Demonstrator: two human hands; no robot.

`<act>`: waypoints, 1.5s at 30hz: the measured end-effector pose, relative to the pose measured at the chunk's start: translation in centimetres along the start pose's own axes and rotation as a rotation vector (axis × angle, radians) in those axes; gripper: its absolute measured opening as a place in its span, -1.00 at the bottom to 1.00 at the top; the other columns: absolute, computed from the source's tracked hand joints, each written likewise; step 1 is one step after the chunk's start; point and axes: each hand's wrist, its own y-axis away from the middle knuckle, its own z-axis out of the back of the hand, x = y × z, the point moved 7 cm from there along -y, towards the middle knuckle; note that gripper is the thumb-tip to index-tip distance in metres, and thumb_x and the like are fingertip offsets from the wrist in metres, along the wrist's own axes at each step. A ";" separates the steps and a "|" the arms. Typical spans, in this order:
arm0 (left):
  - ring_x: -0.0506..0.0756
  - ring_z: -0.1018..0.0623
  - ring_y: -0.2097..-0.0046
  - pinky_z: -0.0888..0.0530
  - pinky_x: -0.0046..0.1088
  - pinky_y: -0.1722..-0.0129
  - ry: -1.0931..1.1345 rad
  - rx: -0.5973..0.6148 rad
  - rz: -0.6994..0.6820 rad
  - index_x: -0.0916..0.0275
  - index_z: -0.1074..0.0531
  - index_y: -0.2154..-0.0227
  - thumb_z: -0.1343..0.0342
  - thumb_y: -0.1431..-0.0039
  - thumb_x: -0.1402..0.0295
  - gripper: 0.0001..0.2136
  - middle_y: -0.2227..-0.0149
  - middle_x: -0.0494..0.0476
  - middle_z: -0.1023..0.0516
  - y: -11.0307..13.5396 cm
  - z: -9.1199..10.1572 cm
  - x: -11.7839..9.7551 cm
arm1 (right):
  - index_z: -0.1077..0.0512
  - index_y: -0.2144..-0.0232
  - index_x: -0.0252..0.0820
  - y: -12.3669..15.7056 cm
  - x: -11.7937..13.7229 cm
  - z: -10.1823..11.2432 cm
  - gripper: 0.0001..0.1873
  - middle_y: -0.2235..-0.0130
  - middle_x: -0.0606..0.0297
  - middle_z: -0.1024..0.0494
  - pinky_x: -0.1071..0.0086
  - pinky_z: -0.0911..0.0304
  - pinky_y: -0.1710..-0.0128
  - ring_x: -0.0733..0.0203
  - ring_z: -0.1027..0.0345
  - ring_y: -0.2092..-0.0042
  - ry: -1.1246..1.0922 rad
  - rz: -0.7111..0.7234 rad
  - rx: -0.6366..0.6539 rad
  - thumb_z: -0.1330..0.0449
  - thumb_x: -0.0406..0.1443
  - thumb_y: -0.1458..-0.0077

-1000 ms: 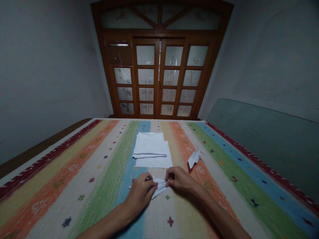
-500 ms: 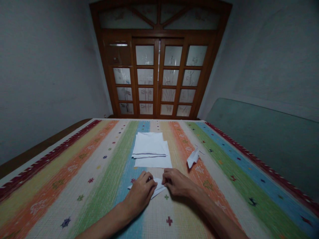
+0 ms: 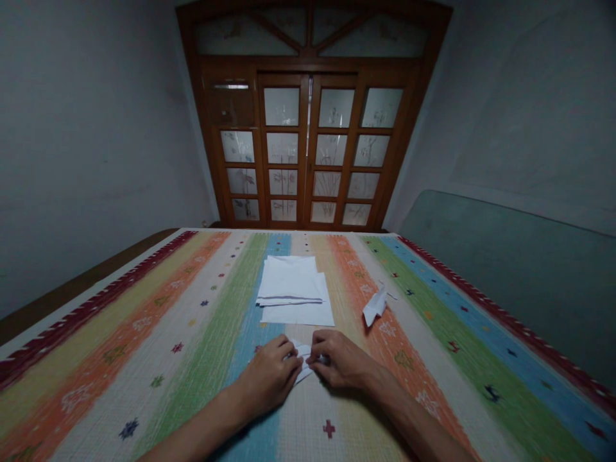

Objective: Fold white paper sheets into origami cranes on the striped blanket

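Note:
Between my two hands is a folded piece of white paper (image 3: 304,350), low over the striped cloth and partly covered by my fingers. My left hand (image 3: 273,371) is closed on its left side, thumb and fingertips pinching it. On the right side, my right hand (image 3: 339,359) pinches the paper with thumb and bent fingers. The fingertips of both hands nearly meet at the middle of the sheet. Just beyond them lies a stack of white paper sheets (image 3: 291,279), unevenly piled. To its right rests a folded paper crane (image 3: 375,306).
A tablecloth with coloured stripes (image 3: 192,359) covers the bed-like or table surface. Along the right side stands a pale green panel (image 3: 505,263). Wooden doors with glass panes (image 3: 308,147) are at the far end, between pale walls.
My right hand has shifted slightly left along the folded paper, closer to my left fingertips. The stack and the crane lie as before; the view has moved a little.

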 end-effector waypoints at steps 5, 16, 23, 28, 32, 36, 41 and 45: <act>0.15 -0.51 0.11 -0.50 -0.34 0.14 0.060 0.027 -0.072 0.19 -0.56 0.24 -0.12 -0.27 0.41 -0.88 0.21 0.18 -0.58 0.1 0.7 0.2 | -0.63 0.31 -0.17 0.2 0.2 0.2 -0.86 0.27 0.20 -0.55 0.36 -0.24 0.15 0.15 -0.43 0.21 0.000 -0.022 0.029 -0.29 -0.39 -0.03; 0.11 -0.58 0.27 -0.50 -0.41 0.25 0.103 -0.076 -0.033 0.25 -0.58 0.23 -0.06 -0.32 0.43 -0.82 0.35 0.17 -0.64 -0.1 0.4 1.2 | -0.60 0.35 -0.21 -0.2 -0.5 -0.2 -0.93 0.30 0.22 -0.56 0.40 -0.22 0.20 0.18 -0.42 0.24 -0.011 -0.008 -0.049 -0.29 -0.38 -0.08; 0.12 -0.63 0.23 -0.48 -0.39 0.19 0.368 -0.130 0.267 0.15 -0.63 0.23 -0.15 -0.23 0.43 -0.84 0.28 0.10 -0.70 0.0 0.3 3.7 | -0.60 0.34 -0.22 -0.7 -2.2 -0.4 -0.88 0.37 0.25 -0.64 0.44 -0.23 0.28 0.20 -0.48 0.31 -0.156 -0.179 -0.123 -0.30 -0.45 -0.02; 0.14 -0.62 0.23 -0.48 -0.33 0.15 0.420 -0.147 0.414 0.14 -0.66 0.31 -0.14 -0.18 0.45 -0.82 0.31 0.09 -0.71 -0.1 -0.2 4.7 | -0.60 0.41 -0.22 -0.6 -2.6 0.0 -0.89 0.35 0.22 -0.65 0.42 -0.23 0.24 0.18 -0.48 0.28 -0.116 -0.240 -0.179 -0.28 -0.46 -0.02; 0.15 -0.61 0.22 -0.47 -0.31 0.14 0.445 -0.148 0.478 0.15 -0.67 0.36 -0.16 -0.13 0.47 -0.82 0.32 0.10 -0.69 -0.1 -0.4 5.1 | -0.59 0.43 -0.21 -0.6 -3.2 -0.1 -0.90 0.38 0.25 -0.63 0.43 -0.21 0.30 0.20 -0.47 0.32 -0.116 -0.296 -0.159 -0.28 -0.45 -0.01; 0.15 -0.58 0.23 -0.46 -0.29 0.14 0.395 -0.160 0.460 0.14 -0.66 0.41 -0.19 -0.10 0.51 -0.83 0.32 0.11 -0.64 -0.2 0.0 4.8 | -0.58 0.41 -0.21 -0.7 -3.2 0.0 -0.92 0.38 0.25 -0.62 0.44 -0.20 0.30 0.20 -0.45 0.31 -0.129 -0.268 -0.151 -0.29 -0.44 -0.02; 0.19 -0.52 0.18 -0.43 -0.25 0.14 0.266 -0.167 0.417 0.12 -0.66 0.40 -0.24 -0.09 0.47 -0.87 0.32 0.14 -0.56 -0.1 0.6 4.3 | -0.56 0.36 -0.21 -0.6 -2.7 -0.1 -0.88 0.30 0.23 -0.59 0.40 -0.21 0.20 0.17 -0.43 0.23 -0.085 -0.222 -0.131 -0.26 -0.47 -0.04; 0.20 -0.50 0.16 -0.43 -0.25 0.15 0.175 -0.155 0.374 0.12 -0.66 0.36 -0.23 -0.12 0.45 -0.87 0.30 0.17 -0.51 0.0 0.9 3.9 | -0.55 0.34 -0.21 -0.5 -2.1 0.0 -0.86 0.28 0.23 -0.56 0.39 -0.20 0.17 0.17 -0.41 0.20 -0.060 -0.219 -0.116 -0.23 -0.48 -0.07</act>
